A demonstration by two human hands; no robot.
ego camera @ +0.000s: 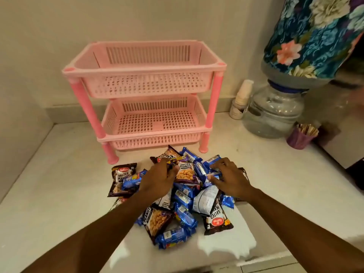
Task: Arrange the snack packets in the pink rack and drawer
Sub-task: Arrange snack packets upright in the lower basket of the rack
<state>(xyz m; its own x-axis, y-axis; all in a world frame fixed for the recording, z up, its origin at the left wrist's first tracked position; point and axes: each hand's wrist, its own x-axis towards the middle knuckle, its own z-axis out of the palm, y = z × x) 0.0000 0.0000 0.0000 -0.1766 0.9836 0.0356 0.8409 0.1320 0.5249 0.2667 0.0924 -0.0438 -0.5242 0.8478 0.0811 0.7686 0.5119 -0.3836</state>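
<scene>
Low in the centre of the frame, my left hand [157, 180] and right hand [229, 178] lie spread on the snack packets [183, 196], gripping none. Above stands the pink rack [145, 95], both trays bare. Sorting comes first, I judge; next, pinch one packet.

Home kitchen corner: marble counter [256, 174], cloth-covered water dispenser [275, 113], paper cup stack [243, 95].
</scene>
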